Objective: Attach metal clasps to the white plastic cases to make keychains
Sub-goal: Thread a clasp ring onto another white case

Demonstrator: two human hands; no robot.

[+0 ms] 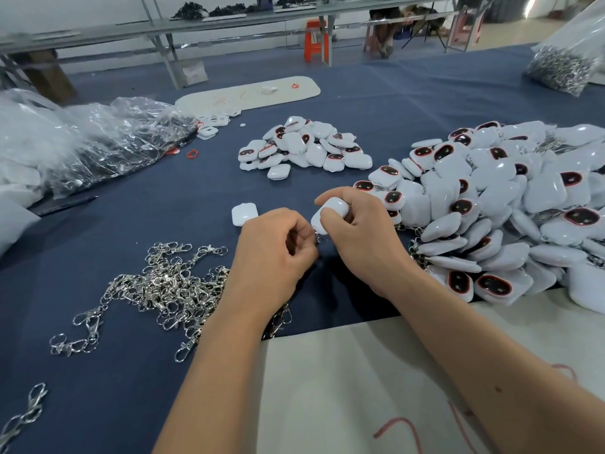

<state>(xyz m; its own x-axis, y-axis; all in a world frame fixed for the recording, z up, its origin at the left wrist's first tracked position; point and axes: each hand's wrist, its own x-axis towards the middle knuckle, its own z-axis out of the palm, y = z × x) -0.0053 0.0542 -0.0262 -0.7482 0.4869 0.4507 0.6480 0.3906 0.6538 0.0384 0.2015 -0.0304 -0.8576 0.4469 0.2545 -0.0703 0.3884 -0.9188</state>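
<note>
My right hand grips a white plastic case just above the blue cloth. My left hand pinches a small metal clasp at the case's lower edge; most of the clasp is hidden by my fingers. A single white case lies flat just beyond my left hand. A loose heap of silver clasps lies to the left of my left forearm.
A large pile of white cases with dark red-rimmed windows fills the right side. A smaller pile sits farther back. Clear plastic bags lie at the left, a bag of metal parts at the far right. A white board lies under my forearms.
</note>
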